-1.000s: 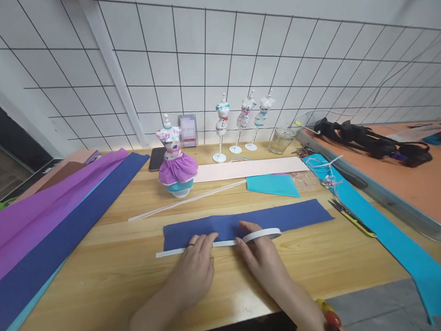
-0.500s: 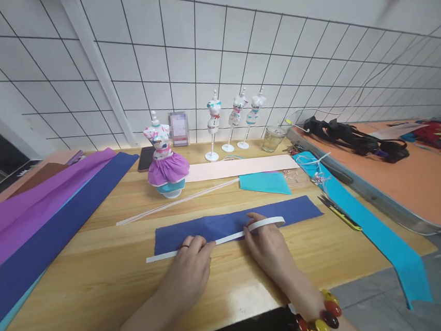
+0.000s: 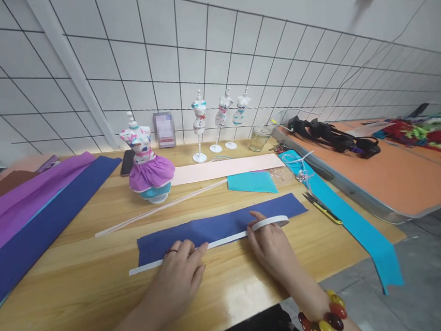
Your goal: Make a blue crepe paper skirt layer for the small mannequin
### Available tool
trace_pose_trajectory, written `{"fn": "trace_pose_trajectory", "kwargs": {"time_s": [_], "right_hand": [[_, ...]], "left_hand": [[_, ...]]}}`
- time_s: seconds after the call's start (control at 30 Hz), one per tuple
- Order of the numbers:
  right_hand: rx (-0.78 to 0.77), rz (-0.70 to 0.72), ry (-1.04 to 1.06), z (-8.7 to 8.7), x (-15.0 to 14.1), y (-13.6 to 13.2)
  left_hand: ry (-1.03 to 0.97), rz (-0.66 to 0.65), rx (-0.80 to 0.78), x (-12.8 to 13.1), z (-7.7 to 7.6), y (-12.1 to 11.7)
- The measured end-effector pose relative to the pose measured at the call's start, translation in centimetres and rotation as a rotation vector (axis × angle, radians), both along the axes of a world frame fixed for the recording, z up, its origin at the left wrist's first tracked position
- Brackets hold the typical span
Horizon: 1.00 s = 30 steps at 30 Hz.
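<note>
A dark blue strip of fabric (image 3: 210, 224) lies on the wooden table in front of me. White tape (image 3: 227, 239) runs along its near edge, its free end sticking out past the left corner. My left hand (image 3: 178, 276) rests on that edge, fingers laid over the tape and thumb apart, gripping nothing. My right hand (image 3: 271, 246) is closed on the roll of white tape (image 3: 282, 220), at the right part of the fabric. The tape stretches between the two hands. Part of the roll is hidden by the fingers.
A small dress form (image 3: 139, 144) in a purple skirt stands behind left. White mini forms (image 3: 199, 118) and a glass (image 3: 260, 140) line the wall. A yellow-black cutter (image 3: 324, 210) lies right, beside a turquoise strip (image 3: 362, 235) hanging over the table edge. Purple and blue fabrics (image 3: 54, 218) lie left.
The view has shifted right, so the table things sit farther left. My right hand with the tape roll has moved rightward along the fabric, away from my left hand, and more tape shows between them.
</note>
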State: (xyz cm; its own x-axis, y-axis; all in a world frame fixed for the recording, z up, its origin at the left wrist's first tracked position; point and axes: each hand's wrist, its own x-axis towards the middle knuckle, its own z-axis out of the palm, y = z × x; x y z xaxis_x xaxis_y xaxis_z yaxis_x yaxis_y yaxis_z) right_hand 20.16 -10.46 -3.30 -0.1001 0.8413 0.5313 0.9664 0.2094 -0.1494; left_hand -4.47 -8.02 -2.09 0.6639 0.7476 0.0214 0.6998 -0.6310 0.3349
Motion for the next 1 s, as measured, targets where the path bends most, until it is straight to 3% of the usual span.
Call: {"fn": "trace_pose_trajectory", "kwargs": {"time_s": [0.47,1.0], "right_hand": [[-0.052,-0.034,-0.09,-1.0,0.8,0.3],[0.028,-0.071,-0.091,-1.5,0.6,0.7]], "left_hand": [[0.11,0.009,-0.031,0.7,0.5,0.3],[0.226,0.018,-0.04,1.3,1.3,0.5]]}}
